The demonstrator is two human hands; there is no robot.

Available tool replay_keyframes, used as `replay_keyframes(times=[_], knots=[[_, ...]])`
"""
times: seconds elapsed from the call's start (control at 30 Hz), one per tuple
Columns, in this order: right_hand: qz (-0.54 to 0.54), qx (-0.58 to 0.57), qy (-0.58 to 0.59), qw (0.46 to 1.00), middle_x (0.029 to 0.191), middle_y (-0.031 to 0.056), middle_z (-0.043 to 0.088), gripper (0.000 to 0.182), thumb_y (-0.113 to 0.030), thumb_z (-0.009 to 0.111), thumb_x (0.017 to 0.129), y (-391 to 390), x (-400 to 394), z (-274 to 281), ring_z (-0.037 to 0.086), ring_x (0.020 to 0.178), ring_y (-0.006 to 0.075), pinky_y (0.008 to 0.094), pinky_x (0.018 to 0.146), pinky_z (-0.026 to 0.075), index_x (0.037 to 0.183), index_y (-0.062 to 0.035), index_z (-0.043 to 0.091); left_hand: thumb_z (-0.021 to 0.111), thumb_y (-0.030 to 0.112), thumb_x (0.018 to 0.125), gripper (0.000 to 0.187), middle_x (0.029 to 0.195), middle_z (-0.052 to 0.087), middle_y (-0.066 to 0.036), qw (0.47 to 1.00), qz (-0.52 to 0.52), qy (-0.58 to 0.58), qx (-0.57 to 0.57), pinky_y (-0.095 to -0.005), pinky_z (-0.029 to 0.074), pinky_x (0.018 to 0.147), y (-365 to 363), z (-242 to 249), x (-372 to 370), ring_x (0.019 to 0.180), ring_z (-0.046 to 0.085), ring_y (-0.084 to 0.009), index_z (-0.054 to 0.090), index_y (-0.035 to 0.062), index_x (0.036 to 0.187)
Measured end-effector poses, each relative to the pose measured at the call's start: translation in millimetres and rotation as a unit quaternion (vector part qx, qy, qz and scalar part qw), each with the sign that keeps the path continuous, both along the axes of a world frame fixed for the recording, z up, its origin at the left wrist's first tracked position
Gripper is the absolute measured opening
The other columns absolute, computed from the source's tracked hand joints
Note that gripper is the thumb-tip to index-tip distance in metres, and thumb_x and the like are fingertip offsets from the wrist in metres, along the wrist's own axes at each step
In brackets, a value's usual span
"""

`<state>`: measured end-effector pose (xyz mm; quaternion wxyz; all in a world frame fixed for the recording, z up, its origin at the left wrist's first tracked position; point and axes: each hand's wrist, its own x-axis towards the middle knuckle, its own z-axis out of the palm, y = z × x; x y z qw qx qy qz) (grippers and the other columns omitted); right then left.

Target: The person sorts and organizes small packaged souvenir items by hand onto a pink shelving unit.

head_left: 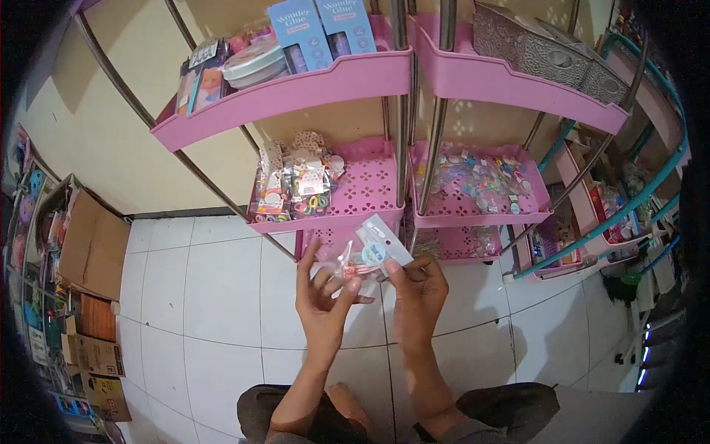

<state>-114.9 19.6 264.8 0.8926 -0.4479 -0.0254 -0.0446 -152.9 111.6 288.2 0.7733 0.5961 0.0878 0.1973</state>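
Note:
In front of the pink shelves I hold a small clear plastic packet [373,253] with a white header card and a round blue label. Small pink and red pieces show inside it; their kind is too small to tell. My right hand [420,292] pinches the card's right side, thumb in front and fingers behind. At the packet's lower left, my left hand [324,292] has its thumb against the plastic and some fingers behind, while the index finger points up.
Pink trolley shelves [281,81] hold Wonder Glue boxes [303,37], packs of colourful hair ties [296,181] and small bagged items [484,181]. A silver patterned box [547,55] sits upper right. Cardboard boxes [92,244] stand left; a teal-framed rack [629,203] is at right.

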Motion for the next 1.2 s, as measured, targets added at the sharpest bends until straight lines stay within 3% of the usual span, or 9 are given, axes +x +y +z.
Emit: replay_keyframes(times=[0.03,0.3,0.5,0.6,0.67,0.73,0.93,1.1,1.2], knots=[[0.002,0.0,0.002,1.0,0.076,0.008,0.057,0.011,-0.001,0.056,0.072,-0.1,-1.7,2.9,0.053,0.073,0.0093,0.0205,0.065,0.042,0.073,-0.0013,0.045,0.052,-0.006,0.071,0.058,0.083,0.051,-0.008,1.0,-0.004,0.016,-0.003,-0.0292,0.052,0.057,0.1,2.8,1.4,0.082,0.053,-0.016,0.023,0.0039,0.12],[0.0,-0.136,-0.061,0.989,0.091,0.0113,0.057,0.036,0.001,0.055,0.072,-4.3,0.1,3.9,0.053,0.076,0.0096,0.0211,0.067,0.043,0.107,0.0015,0.047,0.051,-0.001,0.072,0.039,0.088,0.053,-0.012,0.999,-0.012,0.031,-0.026,-0.0305,0.052,0.056,-0.4,-0.6,-0.7,0.078,0.055,-0.019,0.033,0.0016,0.107],[0.018,-0.284,-0.135,0.949,0.085,0.0119,0.058,0.036,-0.003,0.057,0.07,-23.1,-2.0,-16.9,0.057,0.07,0.0126,0.0226,0.061,0.044,0.105,-0.0105,0.052,0.054,0.002,0.07,0.027,0.08,0.053,-0.009,0.993,-0.03,0.1,-0.045,-0.0315,0.052,0.054,-4.1,-14.6,4.8,0.07,0.056,-0.0179,0.044,0.0011,0.095],[0.103,-0.272,-0.105,0.951,0.088,0.0103,0.057,0.032,0.002,0.057,0.07,-42.9,0.3,-12.0,0.051,0.074,0.0077,0.0184,0.063,0.042,0.101,-0.0009,0.052,0.055,0.0,0.068,0.021,0.074,0.053,-0.007,0.988,-0.06,0.116,-0.079,-0.0334,0.052,0.056,1.1,-30.7,6.6,0.066,0.056,-0.0179,0.048,0.0002,0.087],[0.109,-0.286,-0.104,0.946,0.085,0.0101,0.058,0.032,0.002,0.058,0.069,-58.9,6.5,-16.4,0.051,0.07,0.0081,0.019,0.061,0.042,0.101,-0.0012,0.053,0.059,-0.005,0.064,0.013,0.067,0.055,-0.006,0.978,-0.133,0.109,-0.117,-0.0244,0.048,0.051,4.0,-38.3,7.6,0.06,0.055,-0.0131,0.048,-0.0003,0.07],[0.133,-0.333,-0.147,0.922,0.074,0.0086,0.057,0.035,-0.004,0.056,0.07,-73.4,14.5,-19.0,0.053,0.062,0.0121,0.024,0.059,0.043,0.104,-0.0121,0.053,0.059,-0.007,0.062,0.015,0.066,0.055,-0.007,0.974,-0.152,0.138,-0.092,-0.0232,0.046,0.051,-1.1,-37.4,10.2,0.059,0.055,-0.0133,0.05,-0.0015,0.073],[0.258,-0.365,-0.173,0.878,0.079,0.011,0.057,0.037,-0.004,0.056,0.068,-95.1,30.2,-9.9,0.055,0.065,0.0191,0.0274,0.061,0.043,0.103,-0.0132,0.053,0.059,0.002,0.068,0.035,0.082,0.054,-0.011,0.911,-0.285,0.264,-0.141,-0.0281,0.049,0.057,-23.4,-61.9,8.9,0.067,0.056,-0.0182,0.042,-0.0029,0.098],[0.294,-0.386,-0.164,0.859,0.084,0.0107,0.057,0.031,-0.006,0.056,0.07,-104.8,45.8,-17.4,0.056,0.07,0.0185,0.0268,0.063,0.044,0.101,-0.0107,0.054,0.055,0.004,0.071,0.034,0.087,0.052,-0.013,0.876,-0.336,0.288,-0.194,-0.0307,0.049,0.055,-26.6,-59.5,22.4,0.071,0.055,-0.0208,0.039,-0.0014,0.1],[0.15,-0.394,-0.095,0.902,0.086,0.0099,0.057,0.024,-0.005,0.056,0.071,-127.9,63.8,-29.9,0.056,0.075,0.0167,0.0254,0.063,0.044,0.096,-0.006,0.055,0.049,0.001,0.073,0.027,0.083,0.052,-0.018,0.885,-0.305,0.307,-0.17,-0.0327,0.047,0.05,-21.1,-75.1,27.6,0.074,0.054,-0.0258,0.038,-0.0018,0.098]])
